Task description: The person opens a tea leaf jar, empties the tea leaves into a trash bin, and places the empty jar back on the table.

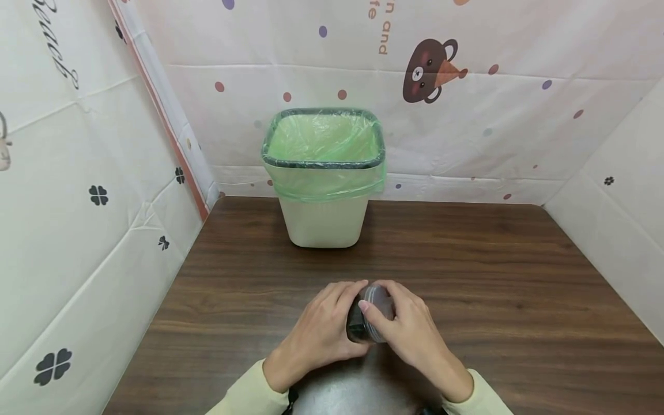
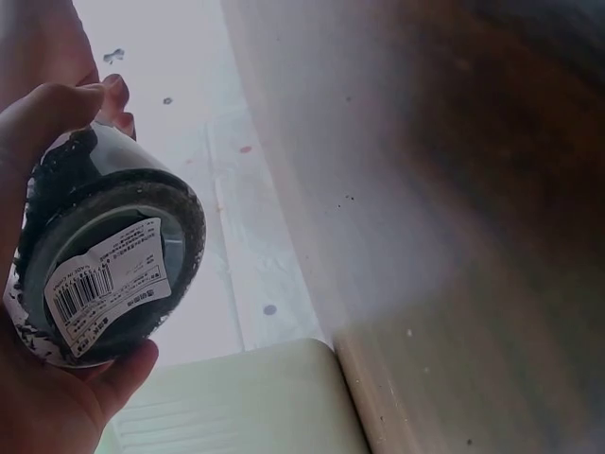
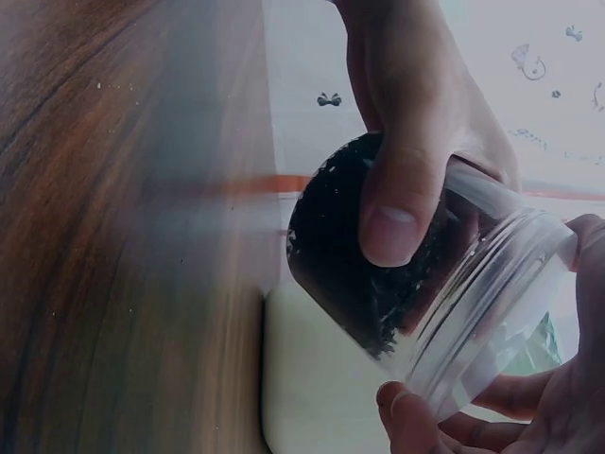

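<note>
A clear jar (image 1: 355,327) with dark, crumbly stuff inside is held tilted over the near part of the table. My left hand (image 1: 323,325) grips its body, the thumb (image 3: 392,227) lying along the side in the right wrist view. Around the clear, ridged lid (image 1: 383,298) at the other end curl the fingers of my right hand (image 1: 415,328). The left wrist view shows the jar's round base, with a white barcode label (image 2: 109,279) stuck on it. In the right wrist view the lid sits on the jar's mouth.
A pale waste bin (image 1: 327,222) with a green bag liner (image 1: 327,187) stands beyond the hands, near the back edge of the wood-grain table (image 1: 467,259). Printed cloth walls (image 1: 249,138) enclose the table at the back and both sides.
</note>
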Available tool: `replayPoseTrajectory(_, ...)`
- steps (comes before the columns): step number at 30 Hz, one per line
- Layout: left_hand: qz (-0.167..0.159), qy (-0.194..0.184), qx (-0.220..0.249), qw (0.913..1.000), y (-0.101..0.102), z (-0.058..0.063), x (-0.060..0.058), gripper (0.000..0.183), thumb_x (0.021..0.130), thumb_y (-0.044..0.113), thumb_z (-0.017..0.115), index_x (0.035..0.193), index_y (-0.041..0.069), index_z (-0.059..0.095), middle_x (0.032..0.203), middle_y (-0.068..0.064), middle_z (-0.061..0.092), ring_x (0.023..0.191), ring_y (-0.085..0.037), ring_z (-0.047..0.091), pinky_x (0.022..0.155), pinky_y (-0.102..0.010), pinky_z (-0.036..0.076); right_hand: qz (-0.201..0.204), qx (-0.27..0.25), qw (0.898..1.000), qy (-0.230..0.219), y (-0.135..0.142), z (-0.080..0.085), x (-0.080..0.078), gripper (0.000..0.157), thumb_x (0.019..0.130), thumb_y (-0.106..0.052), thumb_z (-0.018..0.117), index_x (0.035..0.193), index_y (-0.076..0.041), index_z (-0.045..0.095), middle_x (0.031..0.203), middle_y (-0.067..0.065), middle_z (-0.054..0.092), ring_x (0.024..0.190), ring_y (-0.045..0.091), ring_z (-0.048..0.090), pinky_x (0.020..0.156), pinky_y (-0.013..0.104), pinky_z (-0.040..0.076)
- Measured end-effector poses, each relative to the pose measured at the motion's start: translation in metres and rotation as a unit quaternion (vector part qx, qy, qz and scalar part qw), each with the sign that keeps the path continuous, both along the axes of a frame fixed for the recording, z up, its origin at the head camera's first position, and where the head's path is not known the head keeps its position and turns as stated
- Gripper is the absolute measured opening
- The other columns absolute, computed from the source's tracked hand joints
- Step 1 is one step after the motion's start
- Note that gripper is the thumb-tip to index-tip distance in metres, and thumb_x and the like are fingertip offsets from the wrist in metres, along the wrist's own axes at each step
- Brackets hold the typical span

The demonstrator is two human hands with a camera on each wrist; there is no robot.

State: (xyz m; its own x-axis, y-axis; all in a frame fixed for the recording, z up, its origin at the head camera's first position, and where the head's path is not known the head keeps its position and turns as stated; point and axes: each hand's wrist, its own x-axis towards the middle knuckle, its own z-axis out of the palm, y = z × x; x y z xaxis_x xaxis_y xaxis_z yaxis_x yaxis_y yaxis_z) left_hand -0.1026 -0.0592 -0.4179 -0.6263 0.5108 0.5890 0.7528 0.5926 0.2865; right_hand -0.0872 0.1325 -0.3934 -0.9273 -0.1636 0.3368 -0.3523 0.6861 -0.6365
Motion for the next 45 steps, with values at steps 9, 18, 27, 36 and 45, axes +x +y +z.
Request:
replayPoseTrajectory(9,-0.015,-0.04,0.01,0.999,-0.0013,0.0001,-0.0011,0.092,0.066,0.043,0.089,0.141,0.007,0.051,0.126,-0.001,0.06,0.112,-0.016,0.059,0.098,-0.029,0.048,0.03,0.0,0.999,0.034,0.0027,-0.0027,0.0015,0.043,0.091,-0.042,0.073,0.124,-0.017,0.065,0.108,-0.006,0.064,0.088,0.008,0.063,0.067,0.029,0.054)
replayPoseTrajectory(18,-0.023,-0.074,0.029,0.9966,-0.001,0.0017,-0.0019,0.096,0.061,0.044,0.092,0.141,0.01,0.052,0.126,0.0,0.061,0.111,-0.014,0.059,0.096,-0.03,0.049,0.054,0.003,0.996,0.073,0.0055,-0.0038,0.0016,0.051,0.088,-0.04,0.075,0.131,-0.017,0.061,0.11,-0.009,0.062,0.088,0.009,0.062,0.067,0.031,0.054)
replayPoseTrajectory(27,-0.019,-0.078,0.032,0.9963,-0.0001,0.0034,-0.0026,0.098,0.06,0.045,0.093,0.141,0.009,0.051,0.125,0.0,0.061,0.11,-0.013,0.059,0.095,-0.03,0.05,0.066,0.005,0.992,0.107,0.0059,-0.0039,0.0013,0.056,0.085,-0.036,0.076,0.135,-0.016,0.059,0.114,-0.007,0.061,0.091,0.01,0.062,0.069,0.033,0.055)
replayPoseTrajectory(36,-0.019,-0.078,0.032,0.9963,-0.0004,0.0034,-0.0026,0.095,0.061,0.046,0.092,0.139,0.009,0.052,0.125,0.0,0.062,0.11,-0.013,0.059,0.094,-0.029,0.05,0.082,0.013,0.991,0.102,0.0067,-0.0016,0.0024,0.06,0.085,-0.033,0.077,0.138,-0.015,0.056,0.121,-0.006,0.059,0.097,0.011,0.062,0.074,0.035,0.055)
replayPoseTrajectory(45,-0.021,-0.073,0.032,0.9966,-0.0008,0.0024,-0.0022,0.096,0.061,0.046,0.092,0.14,0.009,0.052,0.125,0.0,0.062,0.11,-0.014,0.06,0.095,-0.03,0.05,0.086,0.031,0.992,0.086,0.0076,-0.0007,0.003,0.06,0.089,-0.036,0.074,0.142,-0.017,0.053,0.124,-0.006,0.057,0.099,0.011,0.061,0.076,0.036,0.055)
